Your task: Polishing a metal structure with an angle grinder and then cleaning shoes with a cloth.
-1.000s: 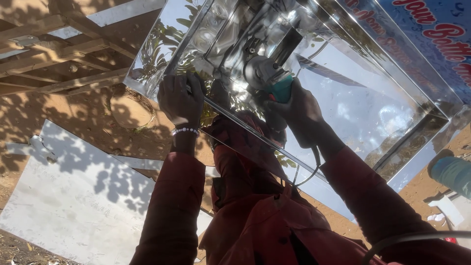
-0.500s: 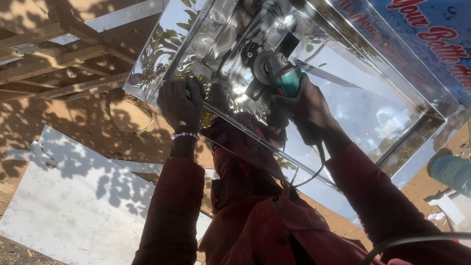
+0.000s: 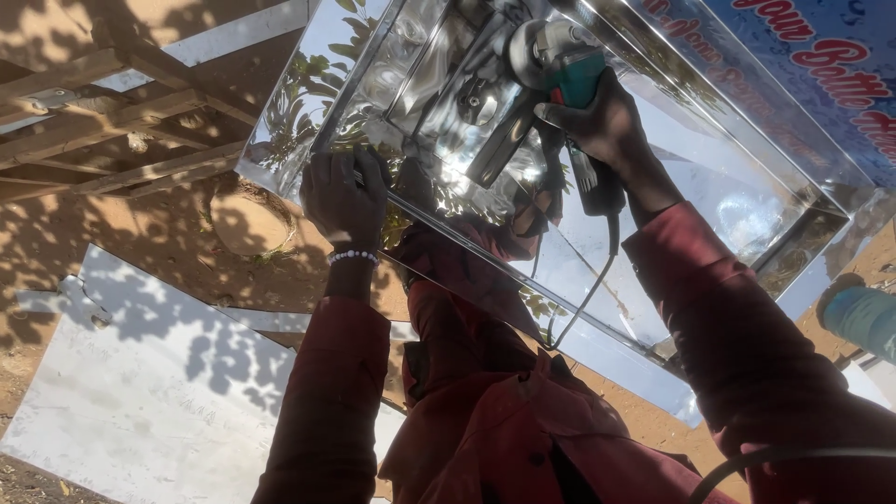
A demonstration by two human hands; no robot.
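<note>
Teal-bodied angle grinder (image 3: 569, 70): clamped in right hand (image 3: 607, 126) fingers. Polished mirror-steel box (image 3: 747, 201): rim gripped by left hand (image 3: 343, 196) fingers. Flat steel sheet (image 3: 140, 401): lying on ground below the left fingers.

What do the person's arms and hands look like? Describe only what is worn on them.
Both arms are covered to the wrist by long dark red sleeves of plain cloth. The left hand is bare, with a beaded bracelet of pale and dark beads at its wrist. The right hand is bare too; no glove, ring or watch shows on either.
</note>
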